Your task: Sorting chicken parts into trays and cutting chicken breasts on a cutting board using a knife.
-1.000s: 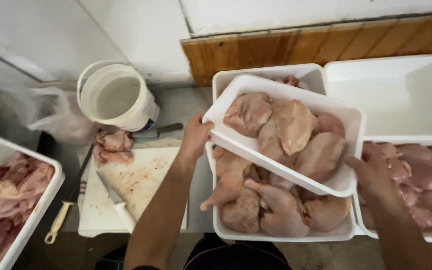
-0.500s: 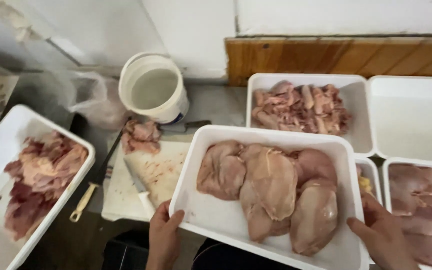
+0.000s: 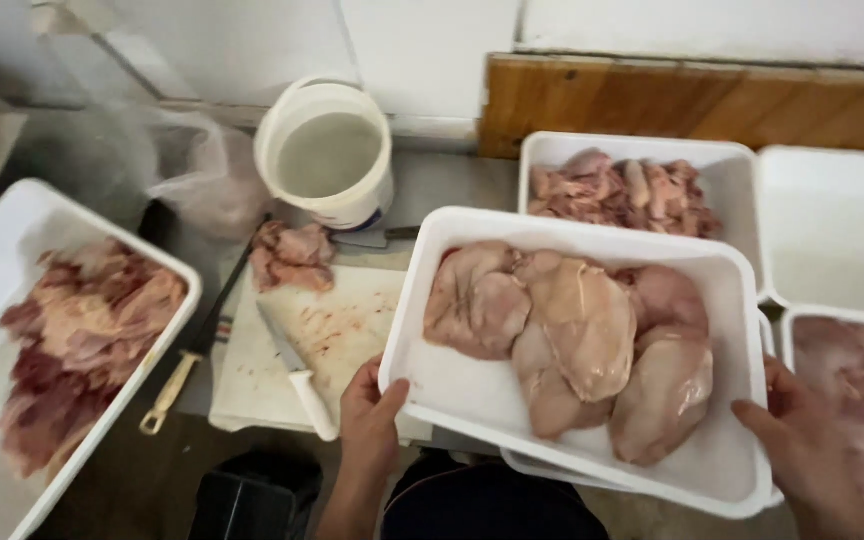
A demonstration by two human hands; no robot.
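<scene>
While my left hand and right hand gripped opposite edges of the white tray of chicken breasts, it hung just right of the cutting board, bucket behind.

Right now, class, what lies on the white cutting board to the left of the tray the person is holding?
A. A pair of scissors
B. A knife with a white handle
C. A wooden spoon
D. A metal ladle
B. A knife with a white handle lies across the stained cutting board, just left of the left hand that grips the tray of chicken breasts; no scissors, spoon or ladle is on it.
</scene>
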